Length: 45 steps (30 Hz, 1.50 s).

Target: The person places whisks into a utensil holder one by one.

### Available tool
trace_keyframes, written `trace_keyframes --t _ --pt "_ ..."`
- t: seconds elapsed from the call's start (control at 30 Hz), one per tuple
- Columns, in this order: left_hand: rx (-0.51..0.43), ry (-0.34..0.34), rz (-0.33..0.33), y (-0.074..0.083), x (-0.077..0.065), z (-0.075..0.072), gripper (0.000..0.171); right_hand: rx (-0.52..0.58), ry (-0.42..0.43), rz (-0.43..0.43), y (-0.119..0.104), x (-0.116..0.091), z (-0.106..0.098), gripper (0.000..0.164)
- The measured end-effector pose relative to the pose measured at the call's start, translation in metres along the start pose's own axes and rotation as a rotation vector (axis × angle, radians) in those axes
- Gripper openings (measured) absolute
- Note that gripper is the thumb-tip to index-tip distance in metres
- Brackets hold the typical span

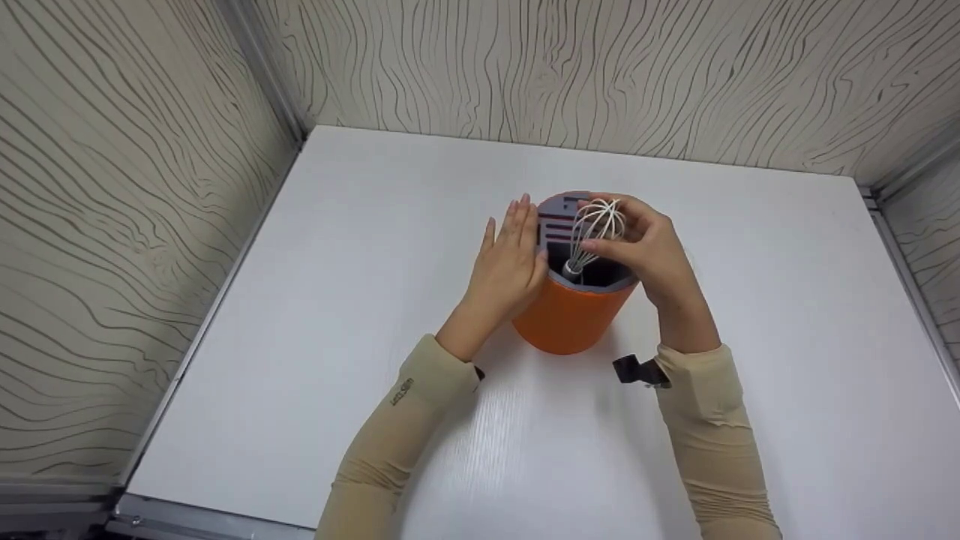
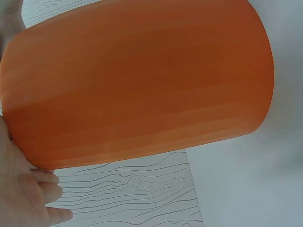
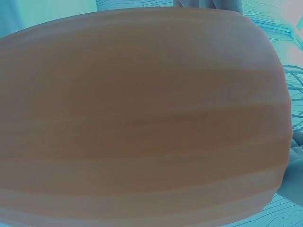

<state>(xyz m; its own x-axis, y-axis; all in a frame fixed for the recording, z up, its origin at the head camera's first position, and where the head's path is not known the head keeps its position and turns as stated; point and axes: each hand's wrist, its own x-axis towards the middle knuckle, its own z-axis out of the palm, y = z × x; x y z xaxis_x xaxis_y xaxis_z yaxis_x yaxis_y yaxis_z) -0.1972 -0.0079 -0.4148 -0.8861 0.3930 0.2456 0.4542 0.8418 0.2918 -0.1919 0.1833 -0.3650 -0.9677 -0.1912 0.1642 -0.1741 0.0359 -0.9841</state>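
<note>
An orange utensil holder (image 1: pixel 570 319) with a grey slotted top insert (image 1: pixel 559 204) stands upright on the white table. A whisk (image 1: pixel 606 217) sits handle-down in its larger front opening, wire loops above the rim; its lower handle is hidden inside. Around the wires curl the thumb and fingers of my right hand (image 1: pixel 651 238). My left hand (image 1: pixel 506 266) rests against the holder's left side near the rim, fingers straight. Orange wall (image 2: pixel 137 80) fills most of the left wrist view. In the right wrist view, wire loops (image 3: pixel 294 97) show at the right edge.
The white tabletop (image 1: pixel 315 315) extends around the holder. Wood-grain patterned panels (image 1: pixel 570 75) stand along the back and sides, with a metal frame rail (image 1: pixel 262 71) at the left corner. A black strap mount (image 1: pixel 637 370) sits at the right wrist.
</note>
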Motion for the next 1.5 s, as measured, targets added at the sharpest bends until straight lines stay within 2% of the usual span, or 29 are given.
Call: trace_keyframes --t 0.33,0.63,1.5 --pt "0.003 0.004 0.004 0.0002 -0.0003 0.0001 0.059 -0.008 -0.006 0.015 -0.0005 -0.0005 0.0005 0.059" --pt "-0.003 -0.013 -0.008 0.0005 -0.0009 0.0000 0.059 0.034 -0.019 -0.024 -0.0009 -0.0009 0.0000 0.049" --pt "-0.002 -0.007 -0.003 0.0003 -0.0006 0.0011 0.059 0.015 -0.060 -0.027 -0.0017 -0.0023 -0.0008 0.045"
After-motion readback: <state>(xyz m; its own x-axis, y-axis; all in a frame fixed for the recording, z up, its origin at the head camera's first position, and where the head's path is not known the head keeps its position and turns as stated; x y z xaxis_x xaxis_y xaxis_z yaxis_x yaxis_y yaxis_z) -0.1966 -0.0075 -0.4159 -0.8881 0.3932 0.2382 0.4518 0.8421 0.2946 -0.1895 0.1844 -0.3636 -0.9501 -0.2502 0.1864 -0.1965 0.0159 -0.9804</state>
